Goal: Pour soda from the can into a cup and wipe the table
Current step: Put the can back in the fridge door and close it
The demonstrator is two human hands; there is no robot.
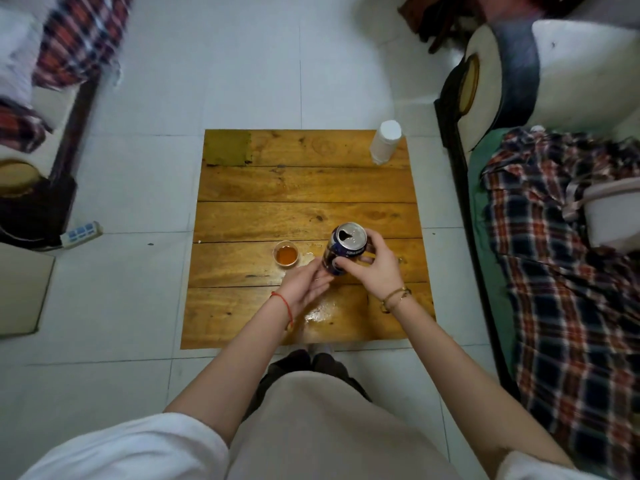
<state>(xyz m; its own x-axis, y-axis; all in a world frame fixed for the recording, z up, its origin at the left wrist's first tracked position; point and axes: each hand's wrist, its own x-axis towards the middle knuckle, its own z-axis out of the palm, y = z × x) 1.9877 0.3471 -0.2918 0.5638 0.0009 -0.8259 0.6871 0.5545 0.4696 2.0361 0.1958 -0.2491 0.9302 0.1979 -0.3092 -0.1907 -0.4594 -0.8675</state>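
Home, looks like a bedroom or living space. White tiled floor (pixel 242 64), low wooden plank desk (pixel 304 188) on it. Bed (pixel 485 237) on the right with plaid blanket (pixel 568 306), more plaid bedding (pixel 79 36) top left. Power strip (pixel 81 233) lying on the floor at left.

blue can (pixel 343 249) with a band of white lettering, too small to read
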